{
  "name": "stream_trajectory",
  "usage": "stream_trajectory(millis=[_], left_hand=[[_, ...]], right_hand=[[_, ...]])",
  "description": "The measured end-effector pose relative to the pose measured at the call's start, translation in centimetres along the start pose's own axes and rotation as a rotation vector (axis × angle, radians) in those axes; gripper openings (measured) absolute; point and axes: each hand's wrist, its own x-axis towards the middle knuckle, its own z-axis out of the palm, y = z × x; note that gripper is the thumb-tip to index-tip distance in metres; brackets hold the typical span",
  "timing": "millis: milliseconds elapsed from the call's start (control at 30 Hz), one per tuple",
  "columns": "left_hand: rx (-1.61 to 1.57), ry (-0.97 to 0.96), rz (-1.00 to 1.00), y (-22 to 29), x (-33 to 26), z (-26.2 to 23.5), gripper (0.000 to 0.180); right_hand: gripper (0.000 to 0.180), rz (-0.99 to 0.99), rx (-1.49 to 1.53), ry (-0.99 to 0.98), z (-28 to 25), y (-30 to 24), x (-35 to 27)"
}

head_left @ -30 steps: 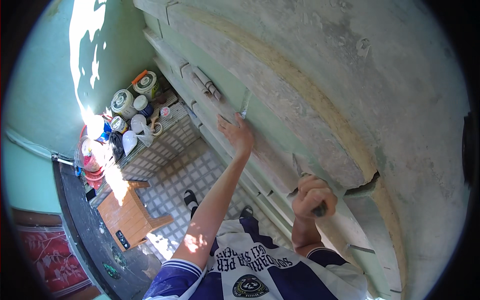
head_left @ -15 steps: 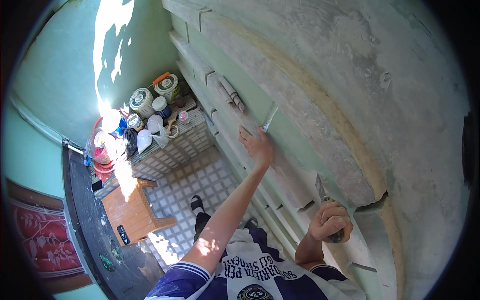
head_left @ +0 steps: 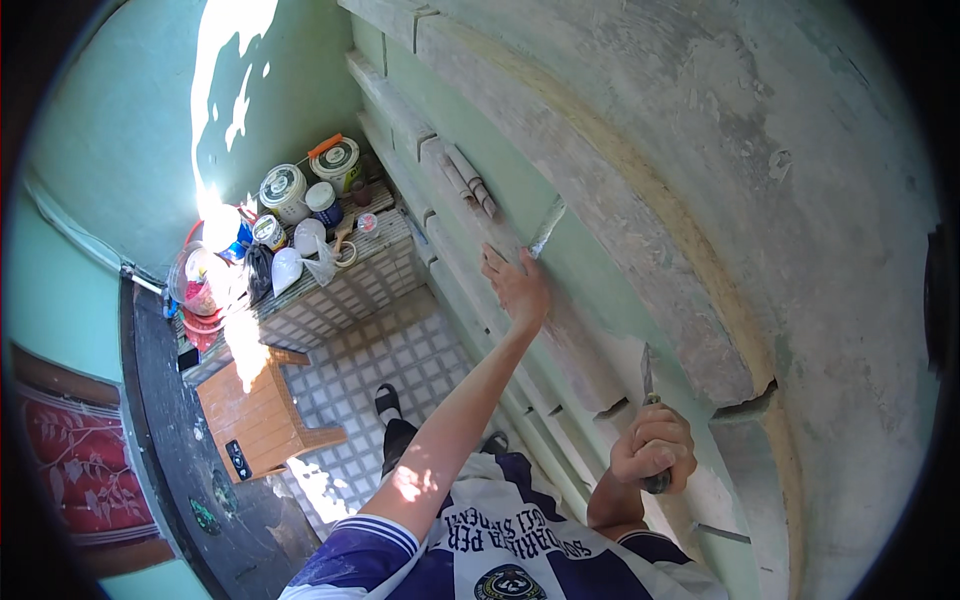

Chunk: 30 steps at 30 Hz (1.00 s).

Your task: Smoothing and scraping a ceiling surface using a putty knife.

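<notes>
My left hand [head_left: 520, 289] lies with fingers stretched out on a pale grey ledge [head_left: 575, 360] of the wall. Just beyond its fingertips, a white smeared streak [head_left: 545, 232] crosses the green wall strip. In my right hand [head_left: 654, 446] is a putty knife [head_left: 648, 372], gripped by its dark handle with the thin metal blade pointing up and away from me. The blade stands close to the wall beside the ledge's broken end; whether it touches cannot be made out. Farther along the same ledge rest rolled brownish sheets [head_left: 468, 181], apart from both hands.
A tiled counter [head_left: 350, 290] at the far left carries paint buckets [head_left: 284, 190], plastic bags [head_left: 287, 275] and a tape roll [head_left: 346, 254]. Below it stands an orange-brown stool [head_left: 250, 415] with a dark phone-like object [head_left: 238, 460]. A thick curved moulding [head_left: 640, 190] runs along the right.
The view has shifted slightly. My right hand has turned the putty knife a little, so its blade stands more upright. My left hand keeps its place on the ledge.
</notes>
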Motion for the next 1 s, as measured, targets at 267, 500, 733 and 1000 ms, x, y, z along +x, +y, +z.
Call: stream_trajectory(millis=[267,500,733,1000], left_hand=[[-0.006,0.022,0.031,-0.3,-0.1,0.2,0.071],[-0.025,0.021,0.041,-0.1,-0.1,-0.1,0.07],[-0.036,0.01,0.038,-0.1,-0.1,0.1,0.07],[-0.033,0.022,0.067,-0.4,-0.2,0.3,0.069]], right_hand=[[0.034,0.042,-0.068,-0.045,-0.1,-0.4,0.4],[0.035,0.073,-0.042,-0.082,-0.1,-0.5,0.5],[0.036,0.015,-0.014,-0.042,-0.1,0.0,0.1],[0.036,0.031,-0.068,-0.02,-0.1,-0.3,0.3]])
